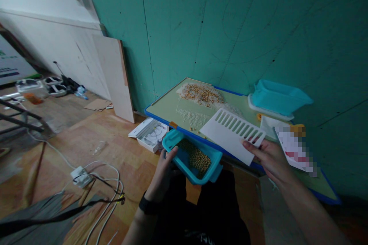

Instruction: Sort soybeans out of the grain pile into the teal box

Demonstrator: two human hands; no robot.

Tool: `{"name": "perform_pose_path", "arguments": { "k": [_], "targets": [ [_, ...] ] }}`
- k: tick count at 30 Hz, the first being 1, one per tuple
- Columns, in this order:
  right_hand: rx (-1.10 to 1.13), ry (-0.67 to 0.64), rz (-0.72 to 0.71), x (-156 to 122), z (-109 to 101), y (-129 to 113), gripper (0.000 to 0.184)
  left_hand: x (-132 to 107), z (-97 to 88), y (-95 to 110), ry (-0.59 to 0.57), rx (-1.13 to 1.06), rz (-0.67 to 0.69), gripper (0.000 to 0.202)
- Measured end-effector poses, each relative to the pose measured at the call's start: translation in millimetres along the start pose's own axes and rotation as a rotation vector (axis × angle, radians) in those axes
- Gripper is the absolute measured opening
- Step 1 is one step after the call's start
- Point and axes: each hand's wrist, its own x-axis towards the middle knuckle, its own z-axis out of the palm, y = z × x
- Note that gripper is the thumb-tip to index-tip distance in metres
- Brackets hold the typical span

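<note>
My left hand (163, 172) grips the near-left rim of a blue plastic tub (214, 170) that holds yellow beans (197, 157); the tub hangs just below the table's front edge. My right hand (268, 157) pinches the lower right corner of a white slotted plastic board (227, 132), which lies tilted over the table edge above the tub. A heap of mixed yellow beans and white grains (202, 93) is spread on the green table top (166, 103) beyond the board.
A second blue tub (277, 97) stands on a white lid at the table's back right, against the green wall. White paper (294, 149) lies near my right wrist. On the wooden floor lie an open white box (149, 134), cables and a power strip (80, 176).
</note>
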Motion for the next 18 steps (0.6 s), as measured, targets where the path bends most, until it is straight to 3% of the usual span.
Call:
{"name": "perform_pose_path", "arguments": {
  "k": [6,10,18],
  "targets": [
    [-0.084,-0.029,-0.097,-4,6,-4,0.068,2,-2.5,-1,-0.014,-0.011,-0.008,0.081],
    [-0.095,0.032,-0.148,-3,9,-2,0.068,-2,0.9,4,-0.022,-0.008,0.014,0.079],
    [-0.05,-0.01,-0.096,-4,11,-1,0.069,-2,1.1,9,-0.039,-0.028,-0.003,0.081]
  ]
}}
